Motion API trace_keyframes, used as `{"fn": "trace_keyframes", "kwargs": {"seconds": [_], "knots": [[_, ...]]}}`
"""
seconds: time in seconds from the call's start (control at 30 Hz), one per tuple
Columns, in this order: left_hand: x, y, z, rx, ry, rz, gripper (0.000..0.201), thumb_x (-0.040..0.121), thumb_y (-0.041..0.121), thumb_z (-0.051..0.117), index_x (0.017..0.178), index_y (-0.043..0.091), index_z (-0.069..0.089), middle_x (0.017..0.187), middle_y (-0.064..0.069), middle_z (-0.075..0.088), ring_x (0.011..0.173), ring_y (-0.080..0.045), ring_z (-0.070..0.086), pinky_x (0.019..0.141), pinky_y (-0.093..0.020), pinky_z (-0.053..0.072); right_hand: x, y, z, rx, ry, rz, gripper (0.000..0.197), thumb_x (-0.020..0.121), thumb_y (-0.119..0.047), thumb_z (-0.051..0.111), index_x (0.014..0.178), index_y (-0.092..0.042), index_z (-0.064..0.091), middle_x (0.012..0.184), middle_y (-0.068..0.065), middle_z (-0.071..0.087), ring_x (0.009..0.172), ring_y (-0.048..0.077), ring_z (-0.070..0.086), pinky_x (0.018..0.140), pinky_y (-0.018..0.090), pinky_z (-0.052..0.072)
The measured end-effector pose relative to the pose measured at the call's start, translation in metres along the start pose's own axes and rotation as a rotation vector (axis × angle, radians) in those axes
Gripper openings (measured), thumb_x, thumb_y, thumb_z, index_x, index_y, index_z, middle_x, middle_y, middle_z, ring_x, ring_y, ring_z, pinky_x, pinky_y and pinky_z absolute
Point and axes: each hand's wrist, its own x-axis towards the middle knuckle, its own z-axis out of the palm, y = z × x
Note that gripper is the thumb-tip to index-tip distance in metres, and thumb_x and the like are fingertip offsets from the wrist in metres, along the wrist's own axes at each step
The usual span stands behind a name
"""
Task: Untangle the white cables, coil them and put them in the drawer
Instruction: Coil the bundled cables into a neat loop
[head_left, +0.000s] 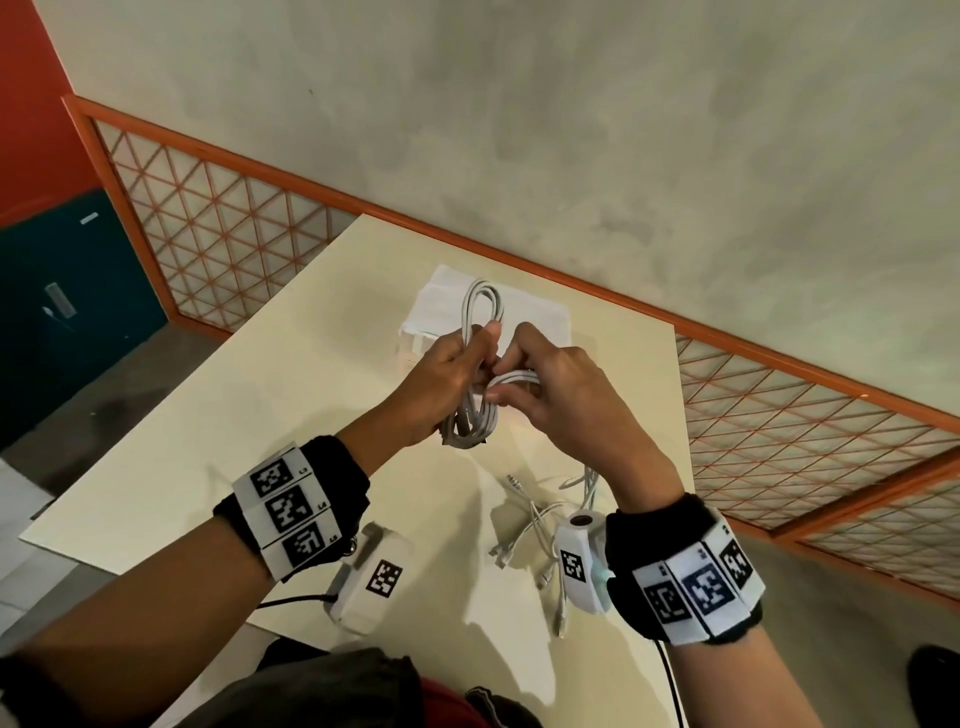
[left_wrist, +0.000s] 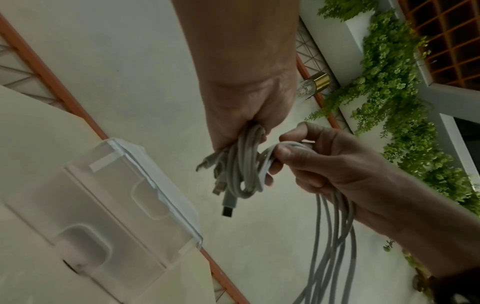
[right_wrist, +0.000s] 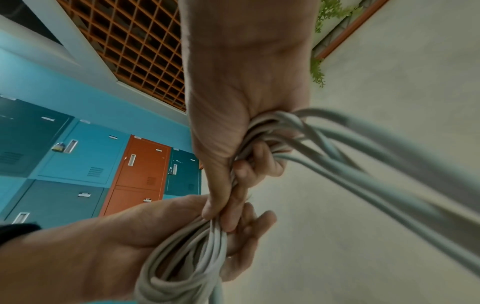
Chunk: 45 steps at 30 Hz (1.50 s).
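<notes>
A coiled bundle of white cable (head_left: 481, 301) is held above the cream table (head_left: 234, 415). My left hand (head_left: 457, 374) grips the bundle's middle; its plug ends (left_wrist: 226, 205) hang below the fist. My right hand (head_left: 524, 384) pinches a turn of the same cable (left_wrist: 288, 145) lying crosswise against the bundle, with further strands trailing from its palm (left_wrist: 330, 236). A second tangle of loose white cables (head_left: 535, 519) lies on the table under my right wrist. The white, translucent drawer unit (head_left: 540, 312) stands just behind the hands; whether its drawer is open I cannot tell.
An orange-framed lattice railing (head_left: 218, 234) runs behind the table, with a grey floor beyond. Blue and orange lockers (right_wrist: 140, 164) stand to the left. The table's left edge (head_left: 130, 467) and its near edge are close to my forearms.
</notes>
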Motion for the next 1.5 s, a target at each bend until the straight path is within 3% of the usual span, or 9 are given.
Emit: {"fn": "trace_keyframes", "kwargs": {"seconds": [0.2, 0.37, 0.5, 0.7, 0.93, 1.07, 1.17, 1.33, 1.5], "knots": [[-0.007, 0.006, 0.004, -0.061, -0.119, -0.065, 0.04, 0.101, 0.03, 0.033, 0.076, 0.009, 0.055, 0.053, -0.003, 0.066, 0.048, -0.016, 0.064, 0.05, -0.022, 0.052, 0.001, -0.008, -0.002, -0.251, 0.044, -0.01, 0.042, 0.077, -0.033, 0.072, 0.099, -0.018, 0.039, 0.076, 0.002, 0.068, 0.072, 0.034, 0.059, 0.06, 0.032, 0.03], [-0.013, 0.008, 0.004, -0.025, -0.187, -0.118, 0.057, 0.101, 0.035, 0.032, 0.051, 0.017, 0.053, 0.042, -0.002, 0.051, 0.035, -0.014, 0.045, 0.046, -0.022, 0.046, 0.0, -0.008, -0.003, -0.13, 0.012, 0.009, 0.05, 0.074, -0.044, 0.074, 0.091, -0.021, 0.033, 0.066, -0.005, 0.062, 0.061, 0.023, 0.054, 0.059, 0.036, 0.04], [-0.015, 0.007, -0.007, -0.096, -0.222, -0.168, 0.053, 0.099, 0.037, 0.036, 0.054, 0.011, 0.047, 0.037, -0.003, 0.037, 0.029, -0.013, 0.028, 0.042, -0.023, 0.042, -0.005, 0.006, -0.014, 0.106, -0.034, 0.118, 0.044, 0.074, -0.053, 0.068, 0.084, -0.02, 0.042, 0.049, -0.017, 0.058, 0.046, 0.009, 0.047, 0.051, 0.025, 0.035], [-0.023, 0.001, -0.008, -0.047, -0.315, -0.221, 0.044, 0.099, 0.038, 0.036, 0.065, 0.014, 0.046, 0.04, 0.004, 0.041, 0.031, -0.01, 0.027, 0.042, -0.023, 0.039, -0.014, 0.01, -0.026, 0.147, -0.076, 0.145, 0.032, 0.087, -0.046, 0.054, 0.07, -0.021, 0.064, 0.047, -0.019, 0.051, 0.048, 0.004, 0.043, 0.05, 0.015, 0.03], [-0.027, 0.0, 0.003, -0.18, -0.429, -0.368, 0.078, 0.073, 0.078, 0.01, 0.067, 0.009, 0.047, 0.04, 0.001, 0.036, 0.031, -0.012, 0.023, 0.04, -0.02, 0.033, -0.009, 0.001, -0.024, 0.318, 0.049, 0.195, 0.017, 0.086, -0.024, 0.067, 0.083, -0.009, 0.06, 0.048, -0.016, 0.057, 0.042, 0.002, 0.045, 0.046, 0.012, 0.032], [-0.029, 0.004, 0.007, 0.031, -0.426, -0.345, 0.057, 0.097, 0.053, 0.016, 0.071, 0.01, 0.043, 0.04, 0.003, 0.031, 0.033, -0.011, 0.021, 0.043, -0.023, 0.03, -0.005, -0.009, -0.023, 0.377, 0.075, 0.194, 0.024, 0.085, -0.022, 0.068, 0.092, -0.01, 0.048, 0.048, -0.005, 0.058, 0.038, 0.005, 0.047, 0.043, 0.015, 0.033], [-0.029, 0.006, 0.007, 0.162, -0.447, -0.345, 0.036, 0.099, 0.029, 0.021, 0.076, 0.01, 0.041, 0.044, 0.003, 0.032, 0.034, -0.011, 0.02, 0.041, -0.019, 0.03, -0.002, -0.008, -0.019, 0.316, 0.12, 0.219, 0.027, 0.08, -0.019, 0.069, 0.093, -0.014, 0.045, 0.052, -0.001, 0.058, 0.043, 0.007, 0.051, 0.048, 0.018, 0.037], [-0.03, 0.009, 0.008, 0.11, -0.443, -0.431, 0.075, 0.08, 0.076, 0.007, 0.066, 0.013, 0.046, 0.044, 0.002, 0.029, 0.036, -0.012, 0.02, 0.041, -0.018, 0.032, 0.004, 0.002, -0.01, 0.289, 0.243, 0.313, 0.025, 0.073, -0.014, 0.064, 0.086, -0.018, 0.043, 0.053, 0.0, 0.057, 0.044, 0.01, 0.05, 0.05, 0.026, 0.035], [-0.035, 0.008, 0.008, 0.25, -0.476, -0.307, 0.044, 0.09, 0.051, 0.049, 0.07, 0.012, 0.051, 0.045, 0.001, 0.028, 0.035, -0.011, 0.024, 0.041, -0.019, 0.034, 0.005, 0.012, -0.005, 0.123, 0.222, 0.275, 0.019, 0.074, -0.013, 0.058, 0.084, -0.018, 0.043, 0.034, -0.007, 0.047, 0.04, 0.011, 0.04, 0.055, 0.027, 0.035]]}}
